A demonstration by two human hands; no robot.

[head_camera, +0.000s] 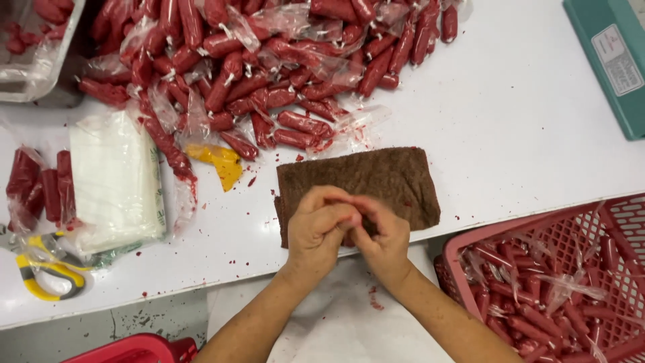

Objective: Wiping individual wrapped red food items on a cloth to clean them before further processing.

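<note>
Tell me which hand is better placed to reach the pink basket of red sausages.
The right hand, probably. Both hands meet over the brown cloth, but the pink basket sits on the right hand's side, beside that forearm. The left hand would have to cross over the right to reach it.

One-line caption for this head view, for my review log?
Left hand and right hand pinch together above a brown folded cloth on a white table.

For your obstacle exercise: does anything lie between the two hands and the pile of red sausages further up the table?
Yes: the brown cloth lies flat between the left hand, the right hand and the sausage pile; nothing taller shows.
</note>
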